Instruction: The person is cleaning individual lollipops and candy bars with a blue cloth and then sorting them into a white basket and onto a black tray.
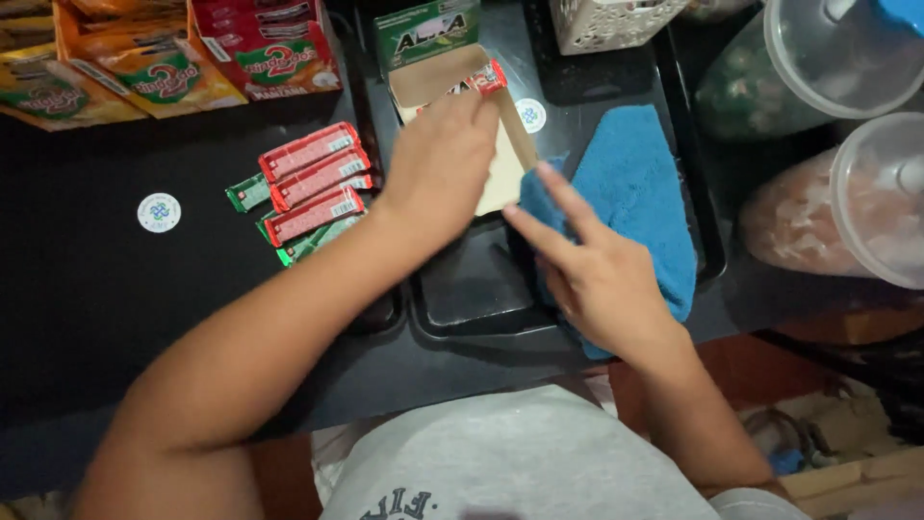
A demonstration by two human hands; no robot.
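Three red candy packs (313, 180) lie in a row just left of the left hand (438, 164), which pinches one more red pack (486, 79) into the open cardboard box (500, 173). The right hand (597, 279), two fingers out, steadies the box's edge over one blue cloth (640, 193).

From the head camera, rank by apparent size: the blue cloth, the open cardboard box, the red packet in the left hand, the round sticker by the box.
1. blue cloth
2. open cardboard box, partly hidden by the left hand, so its rank against the cloth is less sure
3. red packet
4. round sticker, close to the packet's visible part
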